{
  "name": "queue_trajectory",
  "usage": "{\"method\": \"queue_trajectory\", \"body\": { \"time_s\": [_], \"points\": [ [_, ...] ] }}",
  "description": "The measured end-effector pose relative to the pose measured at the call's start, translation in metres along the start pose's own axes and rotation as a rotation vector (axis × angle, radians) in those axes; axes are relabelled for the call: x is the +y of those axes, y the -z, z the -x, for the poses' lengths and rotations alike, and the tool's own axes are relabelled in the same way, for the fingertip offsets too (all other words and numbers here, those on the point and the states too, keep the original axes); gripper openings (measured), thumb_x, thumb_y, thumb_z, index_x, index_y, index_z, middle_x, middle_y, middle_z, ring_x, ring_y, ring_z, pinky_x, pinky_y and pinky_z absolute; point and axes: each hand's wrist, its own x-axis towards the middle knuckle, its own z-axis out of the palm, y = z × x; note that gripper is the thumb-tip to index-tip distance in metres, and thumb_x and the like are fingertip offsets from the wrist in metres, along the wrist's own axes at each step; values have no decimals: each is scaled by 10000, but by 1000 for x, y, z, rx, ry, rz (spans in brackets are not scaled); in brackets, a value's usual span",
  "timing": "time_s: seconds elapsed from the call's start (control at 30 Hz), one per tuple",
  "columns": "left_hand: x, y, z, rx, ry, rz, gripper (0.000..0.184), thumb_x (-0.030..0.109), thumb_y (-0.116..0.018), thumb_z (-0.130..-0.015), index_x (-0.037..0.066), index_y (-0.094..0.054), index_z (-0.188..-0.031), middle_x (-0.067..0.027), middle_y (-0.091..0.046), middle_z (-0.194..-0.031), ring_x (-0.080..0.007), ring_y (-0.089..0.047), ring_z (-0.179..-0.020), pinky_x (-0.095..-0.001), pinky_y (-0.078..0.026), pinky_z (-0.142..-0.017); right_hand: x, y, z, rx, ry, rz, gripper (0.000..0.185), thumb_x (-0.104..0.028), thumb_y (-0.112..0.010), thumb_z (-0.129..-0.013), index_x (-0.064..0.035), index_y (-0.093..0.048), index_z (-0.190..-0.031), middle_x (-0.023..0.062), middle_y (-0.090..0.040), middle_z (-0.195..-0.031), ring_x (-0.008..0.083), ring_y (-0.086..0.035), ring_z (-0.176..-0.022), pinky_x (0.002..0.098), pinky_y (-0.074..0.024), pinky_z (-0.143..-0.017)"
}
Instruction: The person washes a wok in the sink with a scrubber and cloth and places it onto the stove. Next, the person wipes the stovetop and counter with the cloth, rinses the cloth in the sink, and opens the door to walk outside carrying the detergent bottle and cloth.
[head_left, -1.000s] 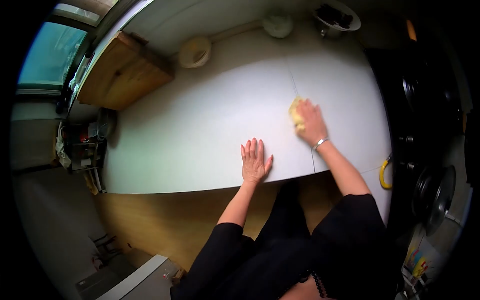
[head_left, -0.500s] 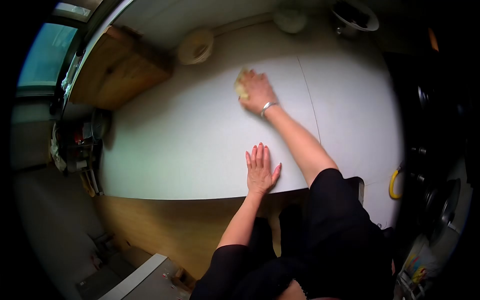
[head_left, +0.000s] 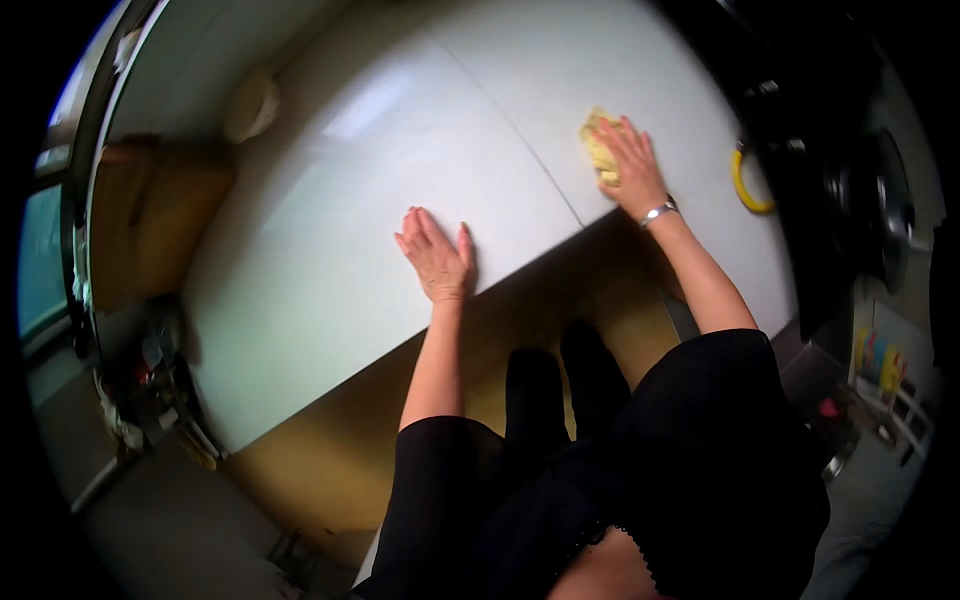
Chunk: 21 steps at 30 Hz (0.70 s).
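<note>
A crumpled pale-yellow cloth (head_left: pixel 596 148) lies on the white countertop (head_left: pixel 330 250), just to the right of the counter's dark seam. My right hand (head_left: pixel 634 168), with a silver band at its wrist, presses on the cloth and grips it; part of the cloth is hidden under the palm. Flat on the counter near its front edge rests my left hand (head_left: pixel 437 262). Its fingers are stretched out, the thumb stands apart, and it holds nothing.
A yellow curved handle or ring (head_left: pixel 748 180) is at the counter's right side, beside a dark stove area (head_left: pixel 800 140). A wooden box (head_left: pixel 155 225) and a pale bowl-like container (head_left: pixel 252 105) stand at the left. Cluttered items (head_left: pixel 160 350) sit by the left end.
The view has swung to the right. My right hand has brought the cloth across the seam, toward the counter's front right. My left hand stays flat near the front edge.
</note>
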Motion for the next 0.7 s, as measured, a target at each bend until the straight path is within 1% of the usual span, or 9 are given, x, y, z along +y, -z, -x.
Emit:
{"method": "queue_trajectory", "body": {
  "time_s": [0.07, 0.2, 0.27, 0.4, 0.47, 0.53, 0.6, 0.67, 0.7],
  "points": [
    [4, 1, 2, 47, -7, -12, 570, 325, -436, -788, -77, -287, -1165, -207, -276, -1216, -323, -231, -1158, -459, -129, -978, 35, 12, 49, 103, -171, -8, 726, -193, -698, -570, -147, -347, -1204, 15, -262, -1298, 246, -176, -1225, 438, -166, -992],
    [-1, -7, 6, 60, -20, -56, 587, 340, -416, -799, -85, -272, -1178, -220, -278, -1217, -330, -233, -1159, -454, -119, -987, 56, 26, 152, 176, -380, -2, 577, -151, -604, -652, -73, -367, -1171, 16, -272, -1289, 256, -187, -1220, 418, -184, -986],
    [-1, -8, 9, 78, -27, -33, 557, 343, -409, -810, -72, -301, -1166, -206, -278, -1215, -320, -235, -1154, -439, -119, -984, 58, 31, 202, 198, -450, 24, 541, -138, -557, -679, -42, -357, -1173, 49, -269, -1288, 280, -204, -1206, 393, -200, -979],
    [2, -3, 11, 66, -59, -23, 562, 358, -399, -820, -76, -299, -1162, -212, -283, -1210, -326, -230, -1153, -431, -117, -986, 84, 32, 325, 329, -790, -6, 577, -154, -535, -699, -30, -307, -1215, 168, -269, -1265, 321, -225, -1174, 366, -208, -968],
    [2, -4, 11, 92, -91, -23, 577, 383, -377, -822, -82, -301, -1156, -216, -272, -1216, -328, -216, -1159, -427, -105, -989, 88, 38, 381, 357, -870, -56, 565, -172, -515, -718, -36, -298, -1222, 183, -266, -1265, 319, -214, -1182, 371, -198, -971],
    [5, -3, 11, 33, -35, -79, 619, 389, -342, -823, -93, -239, -1196, -209, -235, -1243, -288, -186, -1188, -420, -75, -1004, 87, 40, 399, 327, -848, 58, 552, -187, -503, -727, -43, -301, -1221, 172, -249, -1280, 325, -193, -1193, 374, -189, -976],
    [2, -4, 10, 12, -42, -54, 632, 389, -325, -822, -105, -216, -1200, -212, -229, -1245, -294, -172, -1195, -411, -80, -1005, 86, 30, 397, 390, -887, 24, 538, -197, -492, -734, -42, -310, -1216, 159, -239, -1291, 334, -171, -1202, 379, -177, -981],
    [2, -4, 12, 21, -54, -56, 631, 383, -333, -819, -107, -217, -1200, -218, -237, -1244, -303, -182, -1192, -410, -87, -1004, 92, 26, 397, 357, -890, 163, 538, -203, -489, -739, -27, -309, -1214, 148, -243, -1292, 331, -165, -1207, 382, -168, -985],
    [3, -6, 8, 36, -54, -52, 631, 383, -333, -819, -107, -217, -1200, -218, -237, -1244, -303, -182, -1192, -410, -87, -1004, 94, 23, 393, 386, -898, 118, 546, -214, -490, -744, 12, -304, -1205, 149, -245, -1290, 324, -174, -1206, 374, -161, -989]
  ]
}}
